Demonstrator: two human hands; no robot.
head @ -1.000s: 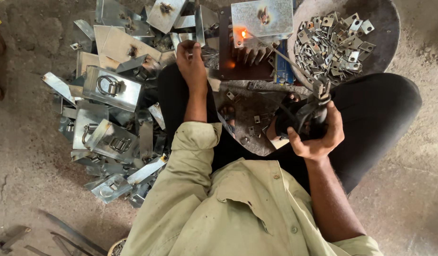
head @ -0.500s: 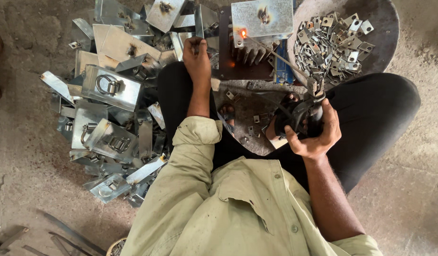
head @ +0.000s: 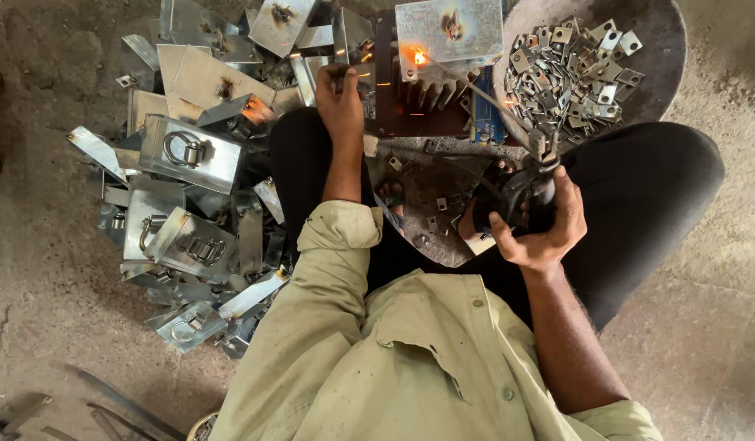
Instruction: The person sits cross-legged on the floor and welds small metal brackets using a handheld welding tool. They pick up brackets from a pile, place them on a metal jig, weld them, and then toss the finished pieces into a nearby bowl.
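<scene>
Right hand: my right hand (head: 534,222) has its fingers wrapped tight around the dark handle of the electrode holder (head: 531,186), held over my right thigh.
Welding rod: a thin welding rod (head: 483,96) runs from the holder up and left; its tip meets the lower left part of the square steel plate (head: 448,31), where I see an orange glow (head: 419,57) and a few sparks.
Steel plate: stands near the top middle, propped on a dark metal block (head: 418,102) in front of my knees.
Left hand: my left hand (head: 340,102) reaches forward, fingers closed in a pinch on a narrow metal strip (head: 341,45) standing upright just left of the block. The fingertips I cannot see clearly.
Left side: a heap of galvanised plates with ring fittings (head: 189,155) spreads across the concrete floor (head: 42,310).
Top right: a round dark pan (head: 667,49) holds a pile of small punched metal tabs (head: 569,69).
Between the legs: a few loose tabs (head: 441,204) lie on a dark sheet.
</scene>
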